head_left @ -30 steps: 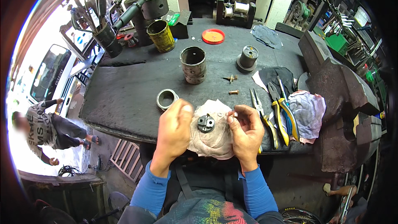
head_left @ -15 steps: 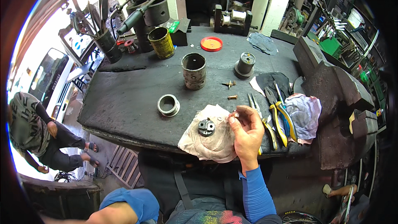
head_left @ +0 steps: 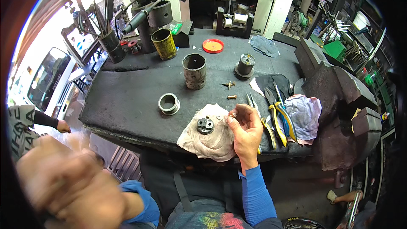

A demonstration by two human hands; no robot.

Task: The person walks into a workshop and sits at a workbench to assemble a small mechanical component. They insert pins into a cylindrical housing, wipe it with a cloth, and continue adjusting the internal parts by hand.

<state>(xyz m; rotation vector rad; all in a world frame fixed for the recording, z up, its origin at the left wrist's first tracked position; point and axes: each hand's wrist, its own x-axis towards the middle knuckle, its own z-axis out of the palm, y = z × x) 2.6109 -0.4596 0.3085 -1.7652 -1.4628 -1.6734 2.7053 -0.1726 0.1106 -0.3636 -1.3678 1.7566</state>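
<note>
My right hand (head_left: 246, 131) is closed in a pinch above the edge of a pale rag (head_left: 216, 148). A small pale piece shows at its fingertips, too small to name. On the rag lies a round dark brush holder-like part (head_left: 205, 125) with blocks and holes on top, and a tiny ring sits near my fingertips. My left hand (head_left: 72, 178) is raised at the lower left, close to the camera and smeared by motion, so its fingers cannot be read. A small brass bolt (head_left: 232, 97) and a brass fitting (head_left: 229, 84) lie beyond the right hand.
Pliers (head_left: 280, 123) lie beside a bunched cloth (head_left: 302, 121). A metal ring (head_left: 168, 104), a worn cylinder (head_left: 195, 76) and a flanged part (head_left: 245, 67) stand on the dark bench. A big vise (head_left: 335, 97) fills the right side; a person's arm (head_left: 46, 121) shows at left.
My left hand has swung up into view at the lower left, partly covering the person there. My right hand keeps its pinch by the rag. The view has shifted slightly.
</note>
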